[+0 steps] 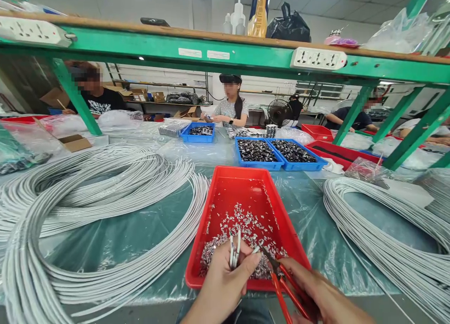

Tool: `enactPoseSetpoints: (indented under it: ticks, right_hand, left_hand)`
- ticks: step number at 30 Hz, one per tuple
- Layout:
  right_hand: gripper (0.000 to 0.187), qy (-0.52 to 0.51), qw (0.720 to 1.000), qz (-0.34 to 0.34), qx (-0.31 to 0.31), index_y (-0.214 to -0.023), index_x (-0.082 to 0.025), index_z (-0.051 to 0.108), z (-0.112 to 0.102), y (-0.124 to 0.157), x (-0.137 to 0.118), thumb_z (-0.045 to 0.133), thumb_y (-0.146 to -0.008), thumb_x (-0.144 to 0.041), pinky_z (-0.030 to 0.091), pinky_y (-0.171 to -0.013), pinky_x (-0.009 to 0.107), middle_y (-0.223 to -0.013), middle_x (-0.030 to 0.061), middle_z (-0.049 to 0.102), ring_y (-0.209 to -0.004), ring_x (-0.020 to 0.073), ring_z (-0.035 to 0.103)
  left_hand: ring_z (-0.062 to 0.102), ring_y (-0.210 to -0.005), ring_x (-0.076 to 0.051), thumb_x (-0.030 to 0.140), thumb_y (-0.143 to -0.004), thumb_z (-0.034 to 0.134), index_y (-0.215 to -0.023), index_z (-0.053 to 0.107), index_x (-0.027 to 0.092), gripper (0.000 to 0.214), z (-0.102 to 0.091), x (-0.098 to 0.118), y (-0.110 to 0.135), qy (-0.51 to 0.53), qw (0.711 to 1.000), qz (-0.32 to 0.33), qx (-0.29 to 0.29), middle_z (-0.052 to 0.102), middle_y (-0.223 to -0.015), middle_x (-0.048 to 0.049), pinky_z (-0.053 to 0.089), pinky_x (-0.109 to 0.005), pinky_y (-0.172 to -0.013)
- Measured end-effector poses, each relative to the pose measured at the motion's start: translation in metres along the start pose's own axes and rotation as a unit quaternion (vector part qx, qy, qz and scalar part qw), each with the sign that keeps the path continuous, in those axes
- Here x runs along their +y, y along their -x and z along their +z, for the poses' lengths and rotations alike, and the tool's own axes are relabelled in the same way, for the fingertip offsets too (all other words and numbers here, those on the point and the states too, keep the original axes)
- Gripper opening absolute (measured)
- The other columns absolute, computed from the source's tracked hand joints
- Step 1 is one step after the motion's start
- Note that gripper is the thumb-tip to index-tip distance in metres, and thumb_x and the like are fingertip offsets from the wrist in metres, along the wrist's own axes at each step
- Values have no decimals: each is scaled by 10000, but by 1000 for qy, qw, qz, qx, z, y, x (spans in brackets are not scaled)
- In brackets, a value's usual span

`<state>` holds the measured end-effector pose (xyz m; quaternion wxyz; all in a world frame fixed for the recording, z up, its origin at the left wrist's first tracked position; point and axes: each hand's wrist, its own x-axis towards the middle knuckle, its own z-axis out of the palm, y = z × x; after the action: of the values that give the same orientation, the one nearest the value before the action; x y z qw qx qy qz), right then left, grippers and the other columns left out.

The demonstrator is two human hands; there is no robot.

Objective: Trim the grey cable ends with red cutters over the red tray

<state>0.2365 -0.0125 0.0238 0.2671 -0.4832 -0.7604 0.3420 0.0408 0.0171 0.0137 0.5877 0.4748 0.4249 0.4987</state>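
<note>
Over the near end of a red tray (214, 211), my left hand (225, 272) is closed on several white cables (236, 251), their ends pointing up and to the right. My right hand (312, 286) grips a pair of red-handled cutting pliers (281, 279). The dark jaws of the pliers meet the end of one cable beside my left thumb; whether they touch it I cannot tell. Small shiny foil scraps (242, 221) lie heaped in the tray below both hands.
Large coils of white cable lie at the left (31, 249) and right (383, 230). Blue trays (258, 165) of dark small parts stand beyond the red tray. A green shelf frame (176, 52) spans overhead. Several people sit across the bench.
</note>
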Motion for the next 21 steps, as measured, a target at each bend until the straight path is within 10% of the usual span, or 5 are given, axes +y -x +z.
enactPoseSetpoints:
  ticks: [12, 21]
  right_hand:
    - [458, 54, 998, 4, -19, -1266, -268, 538, -11, 0, -3, 589, -814, -319, 534, -831, 401, -1224, 92, 615, -1063, 336, 596]
    - [440, 11, 999, -27, -30, -1216, -344, 570, -19, -11, 9, 583, -794, -222, 544, -748, 408, -1012, 77, 700, -869, 269, 654]
  left_hand:
    - [311, -320, -34, 353, -636, 760, -638, 650, 142, 238, -4, -1, 0, 42, 997, -31, 63, 419, -336, 90, 226, -168, -366]
    - [330, -230, 15, 471, -699, 697, -683, 551, 162, 342, -12, -3, 0, 232, 951, -131, -155, 512, -491, 67, 159, -113, -248]
